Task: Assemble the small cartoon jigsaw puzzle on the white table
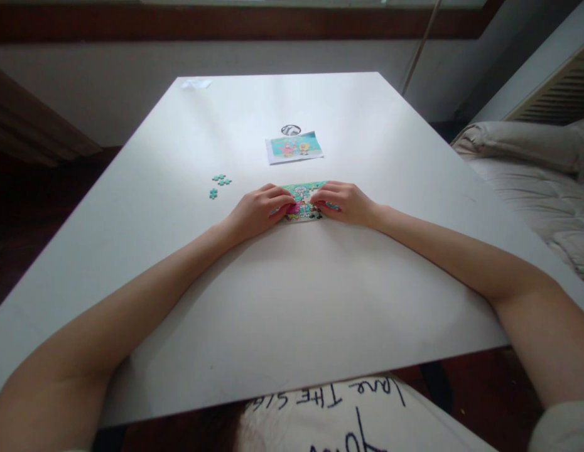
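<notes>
Three loose teal puzzle pieces [218, 184] lie on the white surface [282, 295], well to the left of the hands. The left hand [258, 209] rests on the left end of a small, partly assembled jigsaw puzzle [304, 202], its fingers curled down and pressing on it. The puzzle lies flat at mid-surface between both hands. The right hand [346, 203] covers the right end, fingers bent onto the pieces. Beyond, a reference picture card [294, 147] lies flat. At far right, a bed [532, 176] stands beside the surface.
</notes>
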The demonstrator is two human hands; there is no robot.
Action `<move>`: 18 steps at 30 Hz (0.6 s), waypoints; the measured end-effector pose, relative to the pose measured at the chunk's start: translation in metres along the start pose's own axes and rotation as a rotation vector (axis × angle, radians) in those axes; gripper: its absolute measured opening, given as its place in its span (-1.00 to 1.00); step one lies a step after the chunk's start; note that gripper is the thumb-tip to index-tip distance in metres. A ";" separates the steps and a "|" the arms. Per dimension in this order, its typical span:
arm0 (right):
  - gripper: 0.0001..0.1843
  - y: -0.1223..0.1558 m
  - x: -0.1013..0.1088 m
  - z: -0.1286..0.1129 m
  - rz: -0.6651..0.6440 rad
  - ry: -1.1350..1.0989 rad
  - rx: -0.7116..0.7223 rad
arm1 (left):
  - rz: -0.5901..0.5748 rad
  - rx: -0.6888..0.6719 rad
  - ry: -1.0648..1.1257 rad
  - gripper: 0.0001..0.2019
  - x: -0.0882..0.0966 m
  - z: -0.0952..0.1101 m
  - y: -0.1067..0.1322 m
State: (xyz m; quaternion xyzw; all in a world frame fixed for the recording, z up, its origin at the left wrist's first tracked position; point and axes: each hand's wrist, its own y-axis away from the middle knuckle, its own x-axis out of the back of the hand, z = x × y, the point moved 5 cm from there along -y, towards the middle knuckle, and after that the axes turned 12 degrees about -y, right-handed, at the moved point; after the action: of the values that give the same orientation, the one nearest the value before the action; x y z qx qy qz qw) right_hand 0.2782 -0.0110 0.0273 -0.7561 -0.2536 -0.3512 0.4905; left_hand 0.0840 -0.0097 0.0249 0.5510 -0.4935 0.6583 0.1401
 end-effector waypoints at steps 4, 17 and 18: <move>-0.77 0.000 0.000 0.000 0.005 0.005 0.009 | 0.004 -0.003 -0.004 -0.73 0.000 0.000 0.000; -0.79 0.001 0.000 0.001 0.011 -0.032 -0.009 | -0.022 0.006 -0.008 -0.72 0.000 0.000 0.000; -0.79 0.001 0.000 0.002 0.016 -0.047 -0.016 | -0.023 0.010 -0.005 -0.71 0.000 -0.001 0.000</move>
State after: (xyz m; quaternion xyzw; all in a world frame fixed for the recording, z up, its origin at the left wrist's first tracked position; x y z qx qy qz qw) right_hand 0.2794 -0.0097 0.0268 -0.7700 -0.2562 -0.3317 0.4810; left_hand 0.0839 -0.0091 0.0249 0.5590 -0.4843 0.6575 0.1436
